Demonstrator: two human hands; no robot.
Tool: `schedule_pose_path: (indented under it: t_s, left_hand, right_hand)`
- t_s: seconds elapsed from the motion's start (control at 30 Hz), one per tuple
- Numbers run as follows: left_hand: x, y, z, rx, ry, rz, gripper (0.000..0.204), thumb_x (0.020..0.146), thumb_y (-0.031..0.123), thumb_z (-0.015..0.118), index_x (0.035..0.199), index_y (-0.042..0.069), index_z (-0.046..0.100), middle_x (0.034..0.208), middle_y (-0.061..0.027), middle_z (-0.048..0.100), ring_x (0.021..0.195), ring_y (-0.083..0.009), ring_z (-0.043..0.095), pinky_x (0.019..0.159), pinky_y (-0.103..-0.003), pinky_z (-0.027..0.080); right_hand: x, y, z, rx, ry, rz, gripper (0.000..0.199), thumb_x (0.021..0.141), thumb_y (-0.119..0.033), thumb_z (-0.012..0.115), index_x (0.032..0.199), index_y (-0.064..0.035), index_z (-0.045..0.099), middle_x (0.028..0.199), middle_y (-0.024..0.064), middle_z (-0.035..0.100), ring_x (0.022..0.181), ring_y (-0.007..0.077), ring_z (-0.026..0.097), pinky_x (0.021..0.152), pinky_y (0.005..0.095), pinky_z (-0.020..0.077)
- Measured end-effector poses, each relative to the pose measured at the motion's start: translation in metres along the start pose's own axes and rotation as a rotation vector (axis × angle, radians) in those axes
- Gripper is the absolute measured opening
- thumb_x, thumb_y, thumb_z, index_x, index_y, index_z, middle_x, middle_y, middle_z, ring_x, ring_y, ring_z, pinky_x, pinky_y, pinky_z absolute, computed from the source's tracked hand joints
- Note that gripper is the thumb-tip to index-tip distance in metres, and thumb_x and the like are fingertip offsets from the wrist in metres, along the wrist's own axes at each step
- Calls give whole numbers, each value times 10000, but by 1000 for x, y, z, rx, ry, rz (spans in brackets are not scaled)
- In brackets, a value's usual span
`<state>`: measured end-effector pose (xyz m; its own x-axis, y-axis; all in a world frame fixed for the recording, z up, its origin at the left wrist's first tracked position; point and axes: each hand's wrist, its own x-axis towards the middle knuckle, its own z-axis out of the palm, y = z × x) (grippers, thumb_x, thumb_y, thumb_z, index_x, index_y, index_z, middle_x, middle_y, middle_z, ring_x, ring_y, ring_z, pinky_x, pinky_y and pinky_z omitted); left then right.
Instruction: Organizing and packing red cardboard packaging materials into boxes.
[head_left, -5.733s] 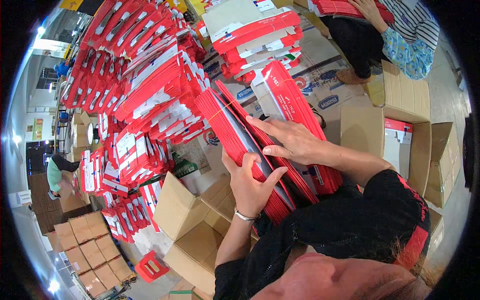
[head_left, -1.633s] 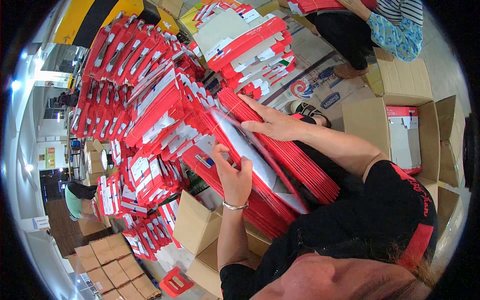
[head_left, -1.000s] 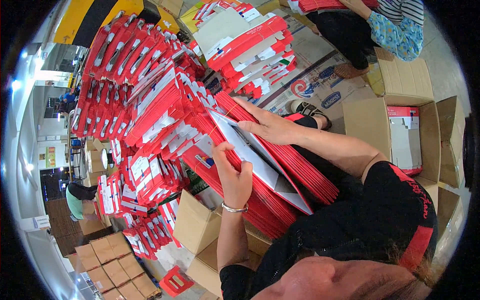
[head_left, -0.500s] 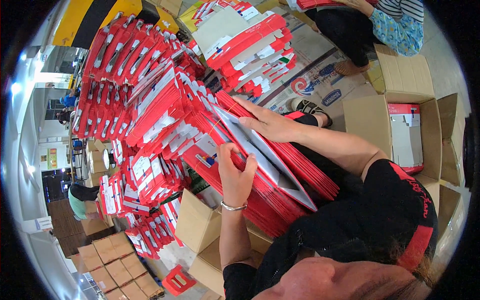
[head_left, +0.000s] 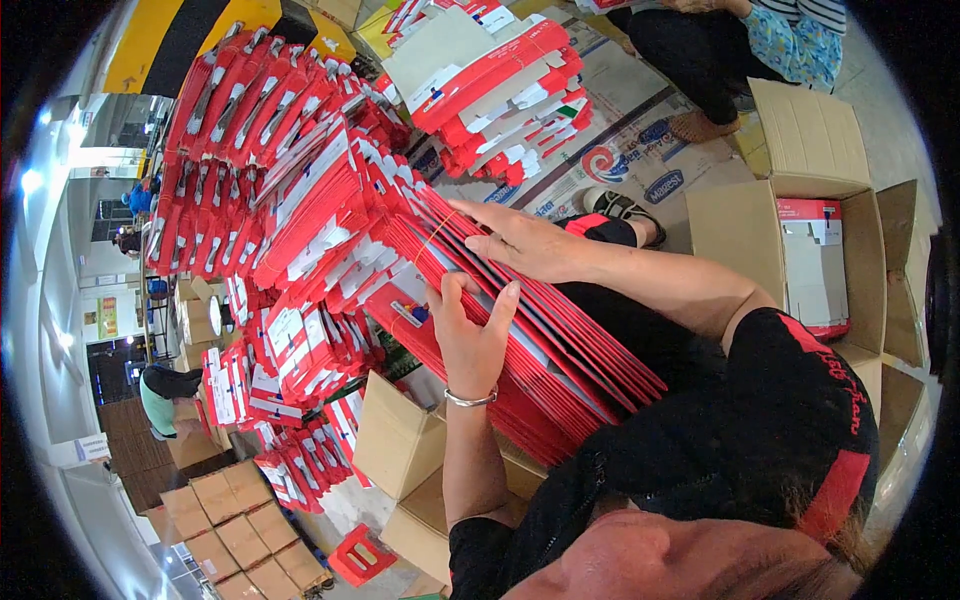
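Note:
A thick bundle of flat red cartons (head_left: 570, 345) leans across my lap, pressed together with narrow dark and pale gaps between the sheets. A thin yellowish rubber band (head_left: 436, 236) crosses its far end. My right hand (head_left: 520, 245) holds the bundle's right side, fingers stretched along the outer sheets and thumb over the edges. Against the left part of the edges rests my left hand (head_left: 470, 335), its thumb raised apart from the bent fingers. Parts of the left fingertips are hard to make out.
Large piles of banded red cartons (head_left: 300, 220) rise ahead and to the left, another stack (head_left: 490, 85) beyond. An open cardboard box (head_left: 730, 240) with red-and-white cartons stands at right; another open box (head_left: 400, 440) is by my left arm. A co-worker's leg (head_left: 690, 60) shows at far right.
The wide gap in the bundle has closed, so the broad white carton faces are now mostly hidden. My right hand has shifted slightly left; my left hand has moved only a little.

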<state>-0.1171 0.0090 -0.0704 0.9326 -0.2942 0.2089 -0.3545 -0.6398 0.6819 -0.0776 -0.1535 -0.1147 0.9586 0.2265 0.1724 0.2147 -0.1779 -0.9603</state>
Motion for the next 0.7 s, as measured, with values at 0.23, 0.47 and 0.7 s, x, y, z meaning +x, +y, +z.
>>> schedule_pose_path:
  t_s: [0.23, 0.47, 0.7]
  left_hand:
    - [-9, -16, -5, -104, -60, -36, 289, 784, 72, 661, 953, 21, 432, 962, -172, 438, 909, -327, 441, 865, -413, 383]
    - [-6, -9, -6, -45, -4, -34, 258, 807, 130, 684, 943, 47, 481, 1007, -201, 472, 885, -375, 510, 815, -425, 420]
    - [0, 1, -4, -15, -25, -56, 322, 753, 112, 734, 914, 50, 462, 1021, -175, 448, 891, -344, 492, 817, -409, 414]
  right_hand:
    - [-5, -6, -16, -255, 45, -8, 568, 989, -267, 484, 1461, -22, 289, 1442, 242, 396, 1329, 345, 419, 1085, 409, 365]
    - [0, 5, -3, 19, 24, -34, 635, 965, -396, 523, 1417, 19, 359, 1356, 275, 453, 1225, 370, 498, 1032, 411, 395]
    - [2, 15, 3, 63, 24, -46, 633, 966, -398, 526, 1415, 20, 367, 1235, 256, 504, 1129, 356, 542, 988, 406, 417]
